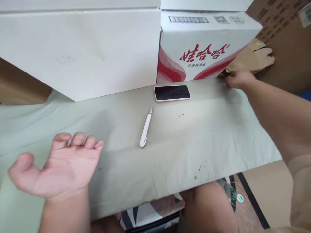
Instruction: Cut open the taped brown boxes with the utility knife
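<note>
My left hand (69, 165) is raised over the left of the table, palm up, its fingers slightly curled and apart, holding nothing. At the far right, my right hand (240, 79) reaches to the near edge of a pile of cardboard pieces (255, 58). Its fingers are curled in and partly blurred; what is between them I cannot make out. A white utility knife (145, 127) lies in the middle of the table, apart from both hands. Behind it a phone (172, 93) with a dark screen and pale case lies flat.
Large white boxes (80, 48) and a white-and-red carton (206, 48) line the table's back. A brown carton (286, 42) stands at right. Pale green cloth (170, 168) covers the table. Below its front edge are my knee (209, 207) and a clear plastic bottle (230, 191).
</note>
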### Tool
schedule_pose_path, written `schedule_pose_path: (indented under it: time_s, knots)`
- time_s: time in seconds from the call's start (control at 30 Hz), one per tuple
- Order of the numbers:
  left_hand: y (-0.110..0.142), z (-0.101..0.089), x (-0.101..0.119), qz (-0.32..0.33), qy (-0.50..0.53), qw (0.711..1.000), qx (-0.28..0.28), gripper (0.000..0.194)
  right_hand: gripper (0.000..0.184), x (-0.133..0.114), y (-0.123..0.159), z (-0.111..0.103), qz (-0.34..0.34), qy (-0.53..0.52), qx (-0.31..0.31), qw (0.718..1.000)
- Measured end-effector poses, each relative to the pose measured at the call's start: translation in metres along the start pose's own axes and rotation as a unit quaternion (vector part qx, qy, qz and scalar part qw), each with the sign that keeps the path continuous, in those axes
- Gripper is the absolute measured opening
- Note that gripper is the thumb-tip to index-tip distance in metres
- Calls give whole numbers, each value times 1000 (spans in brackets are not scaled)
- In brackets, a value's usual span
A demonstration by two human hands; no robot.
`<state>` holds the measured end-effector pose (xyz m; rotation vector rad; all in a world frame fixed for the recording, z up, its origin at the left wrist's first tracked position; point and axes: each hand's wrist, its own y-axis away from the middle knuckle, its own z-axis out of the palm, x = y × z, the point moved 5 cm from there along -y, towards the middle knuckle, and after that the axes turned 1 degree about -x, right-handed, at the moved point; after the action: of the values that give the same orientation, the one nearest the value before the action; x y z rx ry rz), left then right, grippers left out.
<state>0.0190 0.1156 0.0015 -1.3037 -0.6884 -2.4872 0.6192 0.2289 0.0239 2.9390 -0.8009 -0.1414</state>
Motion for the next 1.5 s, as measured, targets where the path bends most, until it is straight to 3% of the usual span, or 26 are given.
schedule_pose_path:
  time_s: [0.07, 0.17, 0.3, 0.4, 0.5, 0.63, 0.83, 0.87, 0.93, 1.03, 1.13, 1.23, 1.3, 1.33, 1.43, 1.5]
  knots:
    - [1, 3, 4, -1, 7, 1000, 29, 53, 23, -13, 22, 6, -54, 19, -57, 997]
    - [3, 9, 12, 0, 19, 1000, 17, 54, 11, -43, 64, 14, -157, 56, -133, 977]
    - [1, 5, 23, -6, 67, 998, -15, 56, 17, -94, 118, 13, -265, 106, -193, 939]
    - [-1, -8, 36, 3, 108, 993, -47, 54, 25, -146, 155, 4, -340, 128, -202, 909]
    - [-2, -25, 52, 17, 126, 988, -85, 46, 33, -217, 192, -2, -436, 139, -183, 870]
    - [-7, -47, 69, 44, 174, 979, -99, 45, 38, -335, 246, -3, -555, 124, -126, 813]
    - [-13, -57, 81, 59, 220, 961, -154, 44, 44, -514, 329, -15, -656, -25, -39, 753]
    - [-13, -57, 82, 61, 220, 960, -162, 43, 41, -539, 336, -18, -656, -55, -32, 752]
    - [-14, -58, 84, 64, 226, 958, -165, 41, 39, -582, 341, -20, -626, -89, -31, 775]
    - [-15, -61, 85, 59, 245, 955, -157, 39, 42, -625, 330, -14, -572, -81, -37, 815]
    - [-16, -64, 88, 56, 249, 954, -155, 39, 31, -631, 317, -8, -554, -82, -19, 828]
    - [-14, -68, 94, 82, 222, 960, -147, 40, 31, -597, 318, -9, -566, -136, 12, 813]
    - [-11, -74, 103, 153, 188, 965, -99, 40, 26, -556, 325, -13, -576, -197, 18, 793]
    - [-8, -78, 110, 213, 169, 961, -48, 39, 20, -530, 329, -14, -574, -224, 17, 788]
    - [6, -89, 123, 373, 137, 906, 146, 30, 16, -442, 345, -21, -564, -323, 52, 758]
    - [9, -85, 121, 373, 133, 897, 198, 24, 22, -380, 358, -23, -560, -378, 104, 730]
